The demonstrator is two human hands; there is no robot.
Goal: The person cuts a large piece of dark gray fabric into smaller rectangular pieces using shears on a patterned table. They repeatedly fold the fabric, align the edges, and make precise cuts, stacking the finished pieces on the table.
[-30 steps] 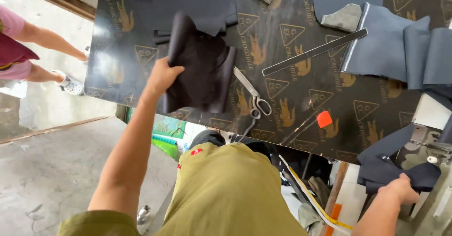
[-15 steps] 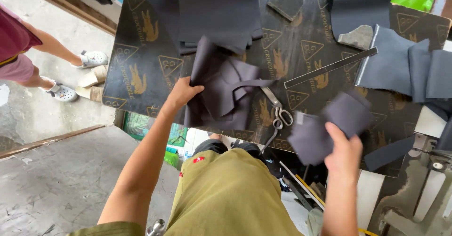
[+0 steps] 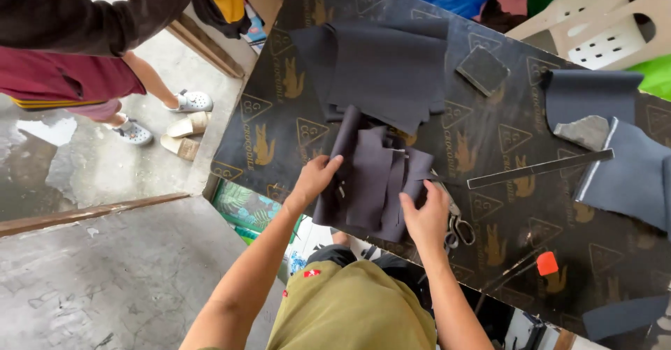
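Observation:
A small stack of dark grey fabric pieces [image 3: 374, 182] lies near the front edge of the black table [image 3: 279, 105]. My left hand [image 3: 316, 179] presses on the stack's left edge, fingers curled over the cloth. On the right side my right hand [image 3: 426, 214] holds the stack's edge, fingers resting on a fabric piece. Scissors [image 3: 458, 228] lie on the table just right of my right hand, partly hidden by it.
A larger pile of dark fabric [image 3: 381, 67] lies behind the stack. A metal ruler [image 3: 538, 170], a grey block [image 3: 482, 70], more fabric [image 3: 622, 161] and a red-tipped tool [image 3: 545, 263] lie to the right. Another person [image 3: 77, 35] stands at the far left.
My right hand carried a dark fabric piece from the right and laid it on the stack. My left hand stayed on the stack. The camera view shifted left.

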